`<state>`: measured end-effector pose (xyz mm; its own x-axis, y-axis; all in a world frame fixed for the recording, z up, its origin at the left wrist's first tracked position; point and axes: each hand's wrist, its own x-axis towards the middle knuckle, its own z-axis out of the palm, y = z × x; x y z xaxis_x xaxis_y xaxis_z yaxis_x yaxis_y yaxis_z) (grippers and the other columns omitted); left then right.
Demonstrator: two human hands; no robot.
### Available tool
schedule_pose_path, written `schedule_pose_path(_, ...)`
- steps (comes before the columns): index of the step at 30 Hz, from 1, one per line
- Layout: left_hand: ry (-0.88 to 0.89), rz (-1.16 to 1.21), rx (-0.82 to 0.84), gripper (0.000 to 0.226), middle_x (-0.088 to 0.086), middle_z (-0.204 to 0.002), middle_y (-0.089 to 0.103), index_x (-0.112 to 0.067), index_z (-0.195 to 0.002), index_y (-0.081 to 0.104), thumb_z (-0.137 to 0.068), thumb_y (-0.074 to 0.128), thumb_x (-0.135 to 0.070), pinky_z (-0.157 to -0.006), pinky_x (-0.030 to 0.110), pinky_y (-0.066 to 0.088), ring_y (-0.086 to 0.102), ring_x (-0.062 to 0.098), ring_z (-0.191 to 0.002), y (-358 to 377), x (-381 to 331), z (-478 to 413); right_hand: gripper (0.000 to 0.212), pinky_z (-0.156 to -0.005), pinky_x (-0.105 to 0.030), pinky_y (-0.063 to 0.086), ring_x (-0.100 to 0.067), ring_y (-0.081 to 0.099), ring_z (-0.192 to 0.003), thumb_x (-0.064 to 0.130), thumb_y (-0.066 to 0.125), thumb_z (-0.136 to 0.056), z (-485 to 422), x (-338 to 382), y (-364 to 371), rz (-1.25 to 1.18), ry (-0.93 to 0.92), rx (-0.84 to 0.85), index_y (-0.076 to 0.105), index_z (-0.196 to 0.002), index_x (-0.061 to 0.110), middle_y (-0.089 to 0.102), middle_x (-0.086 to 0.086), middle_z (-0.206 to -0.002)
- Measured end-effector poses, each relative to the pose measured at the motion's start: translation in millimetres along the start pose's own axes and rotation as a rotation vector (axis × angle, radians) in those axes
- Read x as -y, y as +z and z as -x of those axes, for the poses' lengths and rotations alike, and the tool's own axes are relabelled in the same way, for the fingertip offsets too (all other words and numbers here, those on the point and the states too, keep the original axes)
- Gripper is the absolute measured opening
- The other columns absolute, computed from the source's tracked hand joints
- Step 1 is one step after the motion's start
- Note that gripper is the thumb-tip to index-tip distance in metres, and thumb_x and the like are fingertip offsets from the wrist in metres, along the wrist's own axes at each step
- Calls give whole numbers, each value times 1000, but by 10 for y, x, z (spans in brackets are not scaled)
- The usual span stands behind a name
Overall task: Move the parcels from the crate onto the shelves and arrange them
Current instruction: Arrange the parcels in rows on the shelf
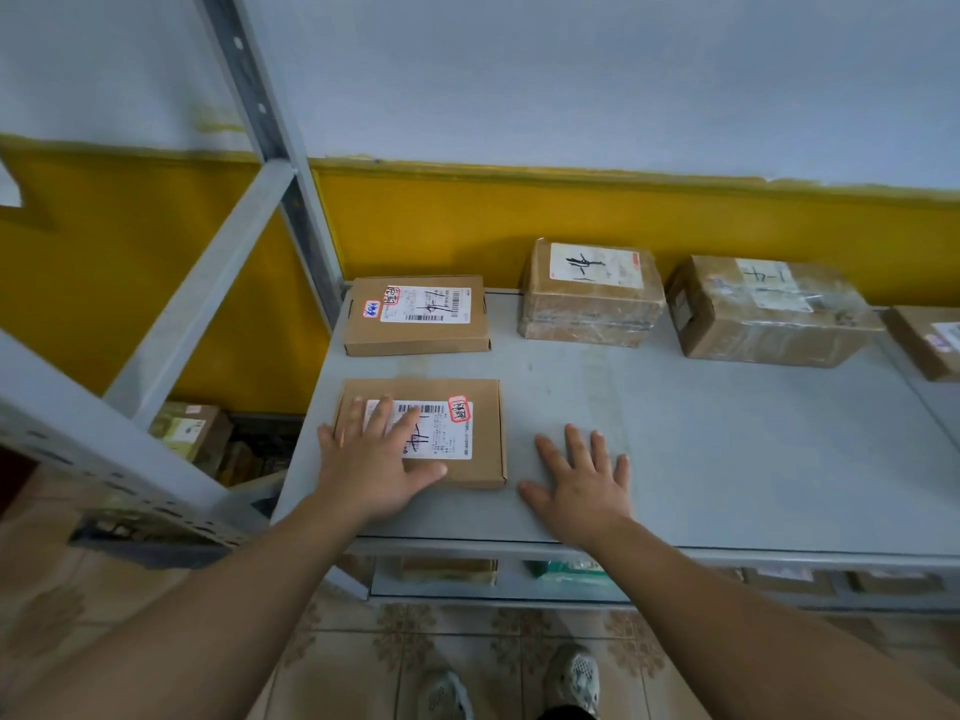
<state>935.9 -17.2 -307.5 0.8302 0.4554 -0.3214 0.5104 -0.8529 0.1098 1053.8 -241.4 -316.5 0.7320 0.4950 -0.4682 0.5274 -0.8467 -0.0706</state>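
Note:
A flat brown parcel (478, 439) with a white label lies at the front left of the grey shelf (727, 449). My left hand (376, 467) rests flat on its top, fingers spread, not gripping. My right hand (582, 485) lies flat on the bare shelf just right of that parcel, fingers apart and holding nothing. Behind it, a second flat parcel (415, 314) sits at the back left. Two taller taped boxes, one (589, 296) and another (769, 314), stand along the back. The crate is not in view.
Part of another box (930, 340) shows at the right edge. A grey shelf upright (280, 148) rises at the left, with a diagonal brace (202, 293). A neighbouring shelf rail (104, 459) crosses lower left. Parcels (192, 431) sit on lower levels. My shoes (571, 678) stand on tiled floor.

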Motion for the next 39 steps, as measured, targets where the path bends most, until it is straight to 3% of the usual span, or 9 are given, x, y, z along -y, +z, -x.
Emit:
schedule_pose_path(4,-51,-27,32,97,-2,-160,-22,-42,-151,-11,-75,27,-88,-113,64,-5,-22,30,-145,62,-16,-61,72,-121,-55,-9,-30,-23,-150,68,20,-98,74,-75,50,-4,8,2,-10,-157,39,-21,-2,-165)
schedule_pose_path(14,-79,0,29,98,-2,-160,-21,-39,-151,-8,-75,32,-87,-113,63,-1,-22,28,-146,96,172,-1,67,-117,-65,-6,-40,-19,-149,67,24,-99,1,320,-19,45,-59,53,-2,-155,42,-18,-7,-165)
schedule_pose_path(24,-59,-34,25,92,-2,-160,-23,-40,-151,-9,-79,25,-84,-112,65,-5,-24,29,-145,85,219,72,73,-121,-50,-12,-28,-24,-150,68,17,-98,163,18,144,20,-44,1,-11,-157,36,-22,-3,-164)
schedule_pose_path(28,-66,-17,69,92,-1,-163,-10,-37,-153,1,-80,34,-82,-112,65,-2,-13,28,-148,-116,186,67,71,-122,-51,0,-31,-10,-153,63,30,-99,148,45,-21,0,-54,32,4,-158,33,-8,-5,-167)
schedule_pose_path(32,-77,31,35,83,-1,-162,10,-34,-153,15,-85,39,-76,-113,65,6,5,27,-149,-362,117,254,65,-116,-44,29,-28,28,-144,60,35,-100,190,40,-340,-16,-98,21,32,-152,21,29,-8,-158)
schedule_pose_path(35,-77,73,-19,75,-3,-158,23,-35,-150,24,-87,44,-70,-113,61,18,20,25,-145,-511,45,536,65,-113,-42,34,-29,36,-140,59,37,-100,286,-9,-550,-27,-155,-19,35,-152,19,36,-8,-156)
schedule_pose_path(39,-104,168,-94,72,-2,-157,27,-29,-150,28,-90,52,-59,-114,46,27,26,23,-142,-631,-143,1077,66,-112,-43,36,-29,38,-140,59,37,-100,504,-80,-761,3,-237,-87,31,-154,22,34,-7,-158)
